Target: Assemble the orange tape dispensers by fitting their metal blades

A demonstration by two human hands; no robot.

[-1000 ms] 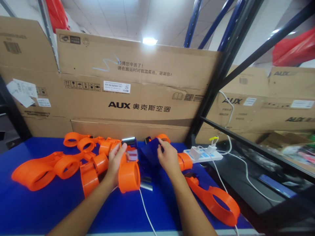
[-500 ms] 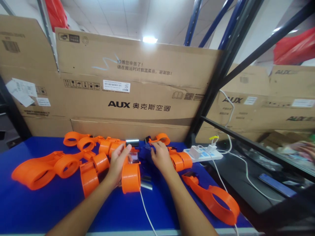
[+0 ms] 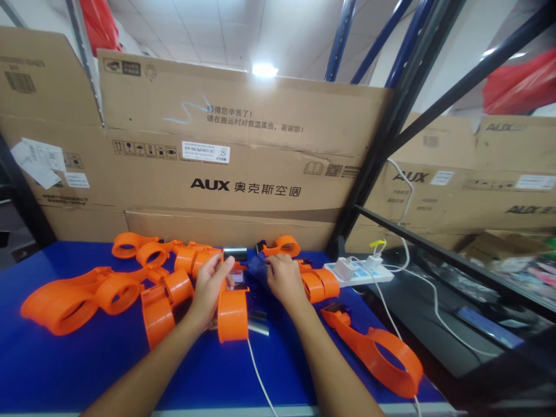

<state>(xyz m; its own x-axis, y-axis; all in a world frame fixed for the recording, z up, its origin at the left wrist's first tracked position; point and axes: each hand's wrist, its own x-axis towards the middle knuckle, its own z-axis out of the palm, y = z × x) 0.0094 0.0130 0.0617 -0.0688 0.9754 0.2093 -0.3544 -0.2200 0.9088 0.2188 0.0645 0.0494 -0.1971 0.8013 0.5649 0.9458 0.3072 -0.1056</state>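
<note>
My left hand (image 3: pixel 212 289) is closed around an orange tape dispenser (image 3: pixel 233 315), whose ring hangs at its right side; the thumb points up and the palm hides the handle. My right hand (image 3: pixel 284 278) has curled fingers against a dark blue crumpled material (image 3: pixel 257 271), pinching it as far as I can see. Between the hands lies a small object with a pale label (image 3: pixel 237 278), partly covered. Below it, metal strips (image 3: pixel 259 329) rest on the blue tabletop (image 3: pixel 204 376).
Several orange tape dispensers (image 3: pixel 61 301) lie to the left and along the back. Another dispenser (image 3: pixel 391 359) is at the front right. A white power strip (image 3: pixel 362 271) with cables stands beside the black rack post. A cardboard wall (image 3: pixel 243 162) closes off the back.
The dispenser in my left hand has shifted slightly right. My right hand's fingertips have drawn down a little, and the dark blue material has changed shape beside them.
</note>
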